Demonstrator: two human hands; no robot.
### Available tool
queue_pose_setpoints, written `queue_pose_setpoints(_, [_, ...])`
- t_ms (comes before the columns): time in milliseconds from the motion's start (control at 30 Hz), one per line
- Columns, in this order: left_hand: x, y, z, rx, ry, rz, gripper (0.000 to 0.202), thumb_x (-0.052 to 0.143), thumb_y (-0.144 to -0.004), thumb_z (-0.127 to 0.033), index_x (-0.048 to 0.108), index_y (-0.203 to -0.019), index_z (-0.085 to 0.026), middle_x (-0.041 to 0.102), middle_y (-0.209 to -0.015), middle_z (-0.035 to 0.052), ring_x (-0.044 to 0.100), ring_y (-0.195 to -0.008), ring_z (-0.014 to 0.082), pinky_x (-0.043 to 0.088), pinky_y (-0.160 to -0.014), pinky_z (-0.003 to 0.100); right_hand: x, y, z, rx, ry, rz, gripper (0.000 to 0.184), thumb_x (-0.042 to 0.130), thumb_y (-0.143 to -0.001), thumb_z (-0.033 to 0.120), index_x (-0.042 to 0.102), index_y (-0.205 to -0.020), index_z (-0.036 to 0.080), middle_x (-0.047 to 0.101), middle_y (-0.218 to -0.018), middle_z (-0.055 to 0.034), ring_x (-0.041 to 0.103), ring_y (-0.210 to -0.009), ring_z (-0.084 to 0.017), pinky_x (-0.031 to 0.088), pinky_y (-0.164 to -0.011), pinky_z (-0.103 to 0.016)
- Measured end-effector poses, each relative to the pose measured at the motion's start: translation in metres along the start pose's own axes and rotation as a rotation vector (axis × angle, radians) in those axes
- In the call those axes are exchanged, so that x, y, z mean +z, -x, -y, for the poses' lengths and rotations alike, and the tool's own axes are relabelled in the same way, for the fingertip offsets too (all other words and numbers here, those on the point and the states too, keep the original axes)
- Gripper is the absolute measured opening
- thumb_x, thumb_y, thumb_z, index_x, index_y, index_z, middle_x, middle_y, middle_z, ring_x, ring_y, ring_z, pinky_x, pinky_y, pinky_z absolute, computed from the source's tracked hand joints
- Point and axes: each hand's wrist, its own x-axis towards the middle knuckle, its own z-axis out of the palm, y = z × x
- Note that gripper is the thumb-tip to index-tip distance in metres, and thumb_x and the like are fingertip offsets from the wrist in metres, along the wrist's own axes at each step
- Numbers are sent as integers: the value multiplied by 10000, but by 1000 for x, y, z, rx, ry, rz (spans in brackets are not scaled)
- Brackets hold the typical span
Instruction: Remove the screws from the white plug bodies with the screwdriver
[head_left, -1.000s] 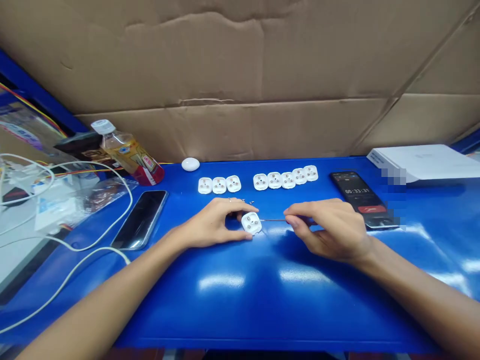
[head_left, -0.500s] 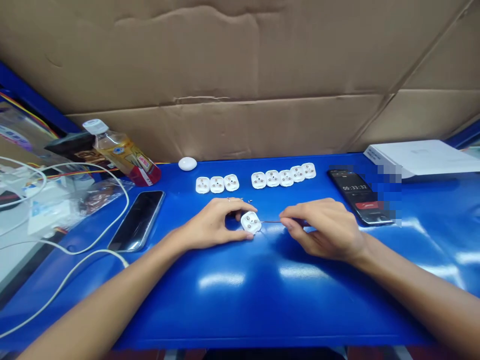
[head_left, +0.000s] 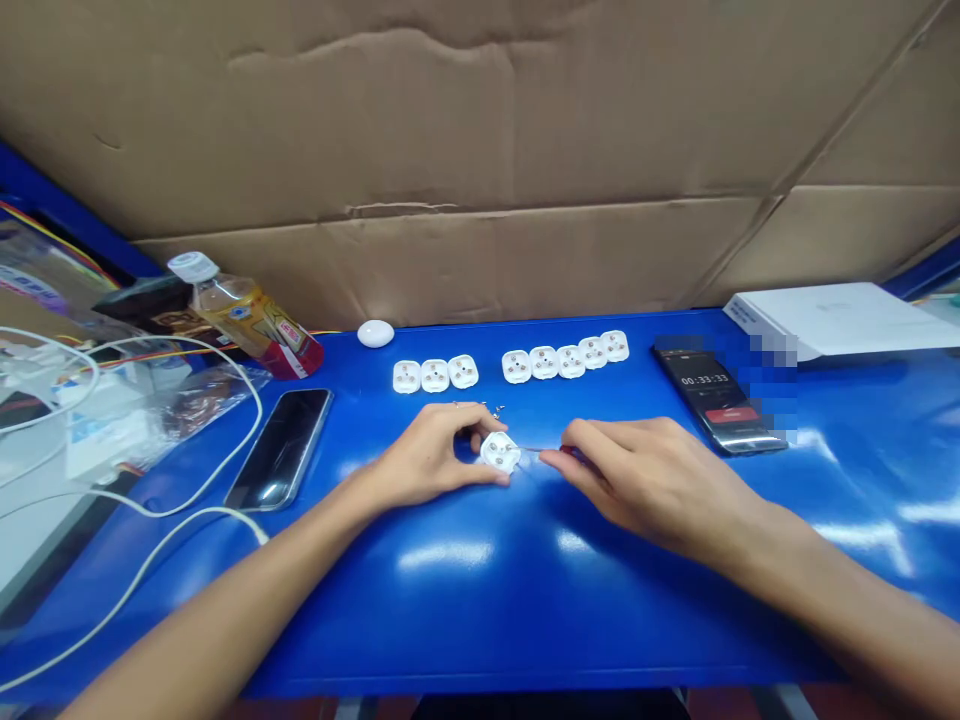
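Head view; clock positions are taken from the white three-pin plug body (head_left: pixel 500 452), which lies flat near the middle of the blue table (head_left: pixel 480 640). The left hand (head_left: pixel 427 458), at 9 o'clock, is closed around it, fingers and thumb pinching its edges and pressing it down. The right hand (head_left: pixel 645 478), at 3 o'clock, pinches a red-handled screwdriver (head_left: pixel 571 453), its thin shaft level, the tip at the plug body's edge. A firm, flat hold steadies the work on the glossy surface. Tiny screws (head_left: pixel 487 408) lie at 12 o'clock. At 10 o'clock, a plastic bottle (head_left: pixel 247 320) holds amber liquid; beside it, a clear plastic bag (head_left: pixel 199 405) holds something brownish.
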Motion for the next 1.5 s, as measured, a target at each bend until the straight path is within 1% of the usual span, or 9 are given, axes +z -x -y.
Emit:
queue_pose_setpoints(167, [2, 0, 0, 2, 15, -7, 456, 914, -753, -436, 743, -1081, -169, 728, -890, 18, 660, -793, 179, 488, -727, 273, -9, -3, -2, -107, -110, 147, 281, 392, -1062, 126, 624, -918, 188, 667, -886, -51, 589, -716, -185, 460, -653, -323])
queue_pose_setpoints(300, [2, 0, -1, 6, 3, 14, 462, 906, -761, -456, 729, -1084, -177, 722, -898, 12, 652, -796, 176, 478, -730, 274, -1, -3, -8, -16, -120, 22, 304, 498, -1077, 372, 647, -1149, 117, 750, -974, -119, 702, -795, -241, 529, -645, -349])
queue_pose_setpoints(400, [2, 0, -2, 4, -7, 24, 462, 898, -767, -469, 721, -1077, -177, 722, -903, 14, 649, -802, 179, 477, -742, 282, 6, -1, -11, -4, -89, -78, 335, 463, -1092, 306, 597, -1319, 99, 791, -993, -118, 742, -795, -240, 554, -649, -350])
queue_pose_setpoints(600, [1, 1, -3, 32, 0, 23, 437, 878, -788, -479, 714, -1056, -175, 716, -926, 16, 656, -828, 182, 491, -749, 279, 0, -1, -12, -126, -207, -32, 449, 486, -1029, 187, 504, -1458, 53, 737, -1023, -132, 700, -878, -245, 592, -738, -379])
queue_pose_setpoints(833, [2, 1, -4, 77, -93, 33, 432, 861, -802, -486, 709, -1071, -185, 695, -893, 1, 641, -797, 166, 488, -728, 271, 4, 0, -14, -162, -76, -141, 313, 528, -1053, 257, 657, -1261, 62, 719, -775, -66, 646, -649, -217, 500, -570, -353])
queue_pose_setpoints(967, [2, 2, -5, 102, -107, 40, 419, 843, -822, -493, 708, -1068, -181, 688, -891, 3, 630, -777, 160, 490, -718, 268, 4, 1, -13, -207, -172, -130, 289, 517, -969, 123, 642, -1228, 98, 753, -940, -110, 678, -811, -234, 547, -719, -372])
queue_pose_setpoints(1167, [1, 2, -4, 91, -108, 56, 417, 828, -843, -481, 713, -1119, -191, 713, -959, 18, 649, -825, 173, 497, -749, 276, 7, 3, -15, -113, -116, -129, 222, 544, -1034, 281, 643, -1166, 132, 719, -789, -50, 664, -686, -207, 505, -628, -333])
queue_pose_setpoints(1333, [2, 2, -1, 106, -115, 50, 428, 819, -851, -485, 708, -1144, -193, 704, -923, 12, 642, -801, 169, 484, -732, 271, 8, 2, -15, -168, -217, -145, 244, 524, -950, 116, 624, -1172, 123, 730, -965, -111, 685, -858, -242, 557, -730, -371])
queue_pose_setpoints(1500, [2, 2, 0, 111, -128, 39, 425, 807, -862, -482, 704, -1160, -198, 701, -915, 15, 638, -788, 167, 482, -726, 275, 10, 3, -16, -56, -167, -125, 249, 592, -1016, 322, 615, -1185, 139, 748, -901, -79, 714, -759, -232, 544, -662, -351])
